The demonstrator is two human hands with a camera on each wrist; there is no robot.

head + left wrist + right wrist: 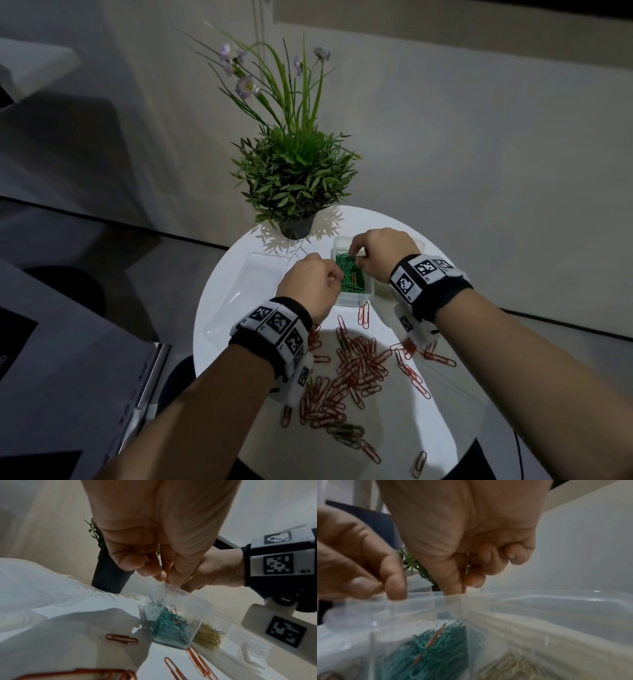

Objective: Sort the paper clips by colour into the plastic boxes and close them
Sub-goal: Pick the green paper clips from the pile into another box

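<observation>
A clear plastic box [342,241] holding green paper clips [349,270] stands near the back of the round white table [445,428]. One red clip [176,620] lies among the green ones. Both hands hover over this box. My right hand [356,257] pinches a green clip just above the rim, seen as a green sliver between its fingers [471,578]. My left hand [337,277] has its fingers curled, thumb and forefinger pinched at green clip strands by the box's left side. Red paper clips [356,370] lie loose across the near table, with a few green ones [346,432].
A second clear box with yellow clips [208,635] stands right of the green one, under my right wrist. A clear flat tray or lid [253,284] lies to the left. A potted plant [296,228] stands just behind the boxes. The table edge curves close on all sides.
</observation>
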